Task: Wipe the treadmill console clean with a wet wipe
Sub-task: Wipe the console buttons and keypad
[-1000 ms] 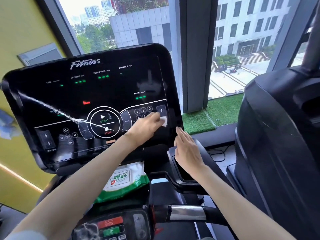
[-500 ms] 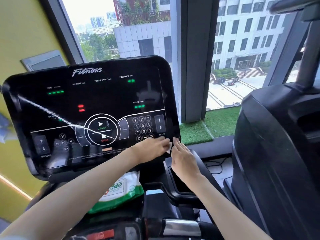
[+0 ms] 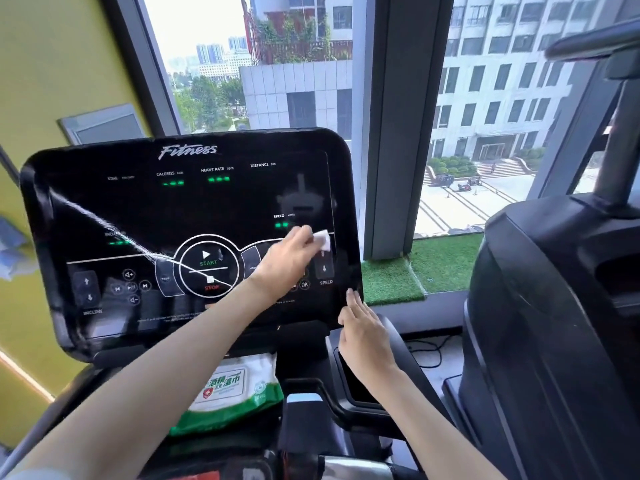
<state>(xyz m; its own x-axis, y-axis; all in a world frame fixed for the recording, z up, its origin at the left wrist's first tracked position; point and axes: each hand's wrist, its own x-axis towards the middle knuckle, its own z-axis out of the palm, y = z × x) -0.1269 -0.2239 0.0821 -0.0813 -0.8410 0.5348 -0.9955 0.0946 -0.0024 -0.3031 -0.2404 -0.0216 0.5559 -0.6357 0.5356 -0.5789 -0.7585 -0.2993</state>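
**Wipe at the console's right edge**

I see my left hand [image 3: 291, 259] pinching a small white wipe [image 3: 322, 238] between thumb and fingertips, held against the console [image 3: 207, 206] close to its right edge, just above the SPEED arrow key. The hand covers most of the number keys. My right hand [image 3: 363, 332] is flat, fingers straight and together, with the fingertips touching the console's lower right corner; it holds nothing. A pale streak crosses the glossy black panel from its upper left down to the STOP button. Green readouts glow under CALORIES, HEART RATE and SPEED. Below the console's bottom edge lies a green-and-white pack [image 3: 232, 389] of wipes. A second black machine [image 3: 554, 306] stands to the right.
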